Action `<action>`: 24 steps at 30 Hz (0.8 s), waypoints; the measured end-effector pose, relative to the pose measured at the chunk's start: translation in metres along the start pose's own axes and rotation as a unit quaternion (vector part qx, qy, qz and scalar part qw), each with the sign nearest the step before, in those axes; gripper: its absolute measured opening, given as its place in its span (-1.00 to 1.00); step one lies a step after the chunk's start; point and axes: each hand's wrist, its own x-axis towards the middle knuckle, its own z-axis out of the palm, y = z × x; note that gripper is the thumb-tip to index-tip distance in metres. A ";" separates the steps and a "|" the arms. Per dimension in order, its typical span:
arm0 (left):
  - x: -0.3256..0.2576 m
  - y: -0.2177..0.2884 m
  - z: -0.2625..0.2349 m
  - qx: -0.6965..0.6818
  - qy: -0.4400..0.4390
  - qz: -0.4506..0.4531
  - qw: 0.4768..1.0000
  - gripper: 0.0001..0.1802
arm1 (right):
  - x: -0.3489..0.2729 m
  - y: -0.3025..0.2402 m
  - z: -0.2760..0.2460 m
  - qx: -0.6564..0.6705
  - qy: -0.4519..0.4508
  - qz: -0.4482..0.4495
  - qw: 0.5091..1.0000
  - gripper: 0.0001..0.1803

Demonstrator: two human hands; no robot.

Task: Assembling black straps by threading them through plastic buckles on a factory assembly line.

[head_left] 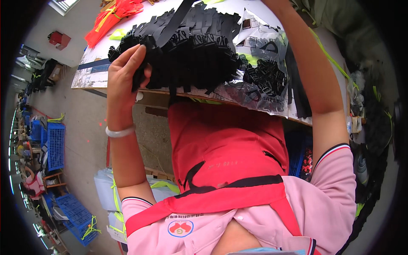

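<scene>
My left hand (129,70) is closed at the left end of a dark heap, its thumb and fingers pinching a black webbing strap (176,23) near a black plastic buckle (149,43). From there the strap rises toward the top edge of the picture. Beneath it lies a thick pile of black straps with buckles (195,40), bundled side by side. My right forearm (297,51) reaches up past the pile, and the hand itself is cut off by the top edge. Between pile and forearm sits a clear plastic bag (278,49) with many loose black buckles (265,77).
The white worktable (87,76) has a worn front edge. Orange-red straps (111,19) tied with yellow lie at its far left. Yellow-green cord (329,53) runs along the right side. Blue plastic crates (56,146) stand on the floor to the left, and white bags (106,189) are beside me.
</scene>
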 end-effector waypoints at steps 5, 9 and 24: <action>0.000 -0.036 0.008 0.177 0.129 0.055 0.974 -0.66 | -0.063 0.060 0.042 -0.088 -0.129 -0.002 0.988 -0.84; -0.044 -0.066 0.014 0.049 0.080 -0.012 0.996 -0.71 | -0.144 0.056 0.050 0.047 -0.259 0.186 0.947 -0.79; -0.096 -0.157 0.063 -0.216 0.015 -0.245 0.945 -0.34 | -0.249 0.079 0.041 0.169 -0.259 0.422 0.852 -0.79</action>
